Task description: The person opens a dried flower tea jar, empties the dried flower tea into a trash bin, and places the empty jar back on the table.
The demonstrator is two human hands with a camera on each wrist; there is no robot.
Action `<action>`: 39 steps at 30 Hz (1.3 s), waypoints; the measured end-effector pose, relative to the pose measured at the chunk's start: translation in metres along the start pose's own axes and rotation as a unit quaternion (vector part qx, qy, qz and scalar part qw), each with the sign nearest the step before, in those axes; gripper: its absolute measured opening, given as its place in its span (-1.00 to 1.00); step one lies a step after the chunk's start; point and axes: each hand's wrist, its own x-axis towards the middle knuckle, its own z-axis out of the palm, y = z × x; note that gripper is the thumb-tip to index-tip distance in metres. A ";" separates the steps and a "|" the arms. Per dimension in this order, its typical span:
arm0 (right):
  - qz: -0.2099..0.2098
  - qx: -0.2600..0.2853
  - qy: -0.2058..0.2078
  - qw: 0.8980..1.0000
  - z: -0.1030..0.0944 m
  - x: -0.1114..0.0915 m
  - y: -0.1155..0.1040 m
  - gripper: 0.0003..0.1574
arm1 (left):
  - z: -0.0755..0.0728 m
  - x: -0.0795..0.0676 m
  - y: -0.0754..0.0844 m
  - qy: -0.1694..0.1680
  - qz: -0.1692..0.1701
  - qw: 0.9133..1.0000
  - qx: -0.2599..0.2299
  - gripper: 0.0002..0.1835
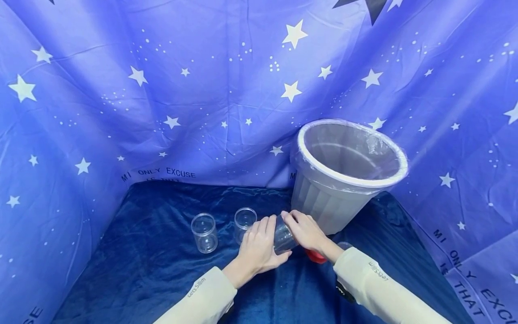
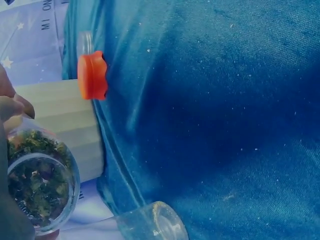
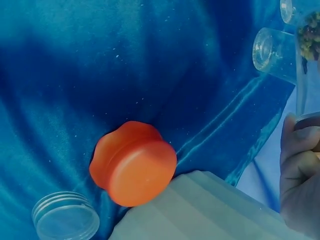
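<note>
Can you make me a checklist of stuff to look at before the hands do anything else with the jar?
1. Left hand gripping the held jar: ok, fingers and thumb around it.
2. Right hand helping: ok, it's on the jar too.
3. Leafy bits inside the jar: ok, the left wrist view shows them.
4. Lid on or off: cannot tell, the hands hide too much.
5. Left standing jar and its neighbour upright: ok.
6. Bin uncovered on top: ok.

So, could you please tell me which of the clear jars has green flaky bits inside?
The jar held in both hands; the two standing jars on the blue cloth look empty.
</note>
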 end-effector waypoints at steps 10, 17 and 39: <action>-0.143 -0.016 0.011 0.990 -0.011 0.006 -0.004 -0.69 | -0.014 0.004 0.005 -0.085 -0.115 0.981 -0.130 -0.08; -0.152 -0.025 -0.019 0.988 -0.017 0.008 -0.004 -0.66 | -0.019 0.012 0.001 -0.122 -0.134 0.970 -0.164 -0.12; -0.037 0.104 -0.238 0.965 -0.044 0.009 -0.003 -0.43 | -0.027 0.012 -0.005 -0.199 -0.207 0.918 -0.273 -0.09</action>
